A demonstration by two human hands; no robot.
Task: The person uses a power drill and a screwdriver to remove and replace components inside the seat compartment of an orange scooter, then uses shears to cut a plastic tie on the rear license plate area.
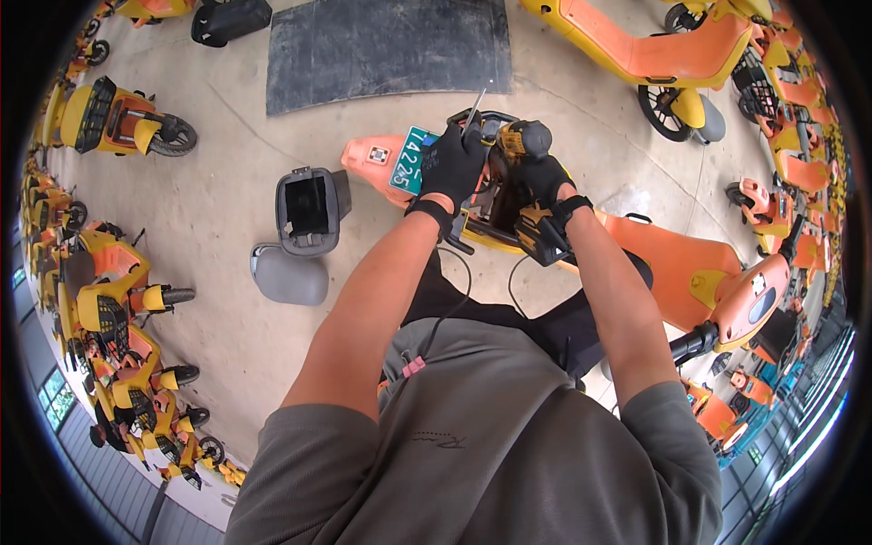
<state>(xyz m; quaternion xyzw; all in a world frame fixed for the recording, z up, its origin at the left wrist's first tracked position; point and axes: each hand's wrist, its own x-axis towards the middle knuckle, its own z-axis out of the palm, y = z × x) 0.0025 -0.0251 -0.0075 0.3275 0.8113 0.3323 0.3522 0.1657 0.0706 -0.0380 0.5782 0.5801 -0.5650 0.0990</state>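
My right hand (543, 177), in a black glove, is wrapped round the handle of a yellow and black cordless drill (522, 139). The drill's battery (543, 234) shows below that hand, and its nose points left. Close beside the nose, my left hand (450, 166), also gloved, is closed with a thin metal rod (476, 106) sticking up past its fingers; the rod's lower end is hidden. Both hands are over the opened rear part of an orange and yellow scooter (495, 232). A green licence plate (411, 160) sits on its orange tail (371, 158), left of my left hand.
A grey open case (337, 213) and a rounded grey lid-like piece (289, 276) lie on the floor at left. Beyond is a dark mat (391, 54), with a black box (229, 20) nearby. Another scooter (649, 45) stands far right; rows of scooters line both sides.
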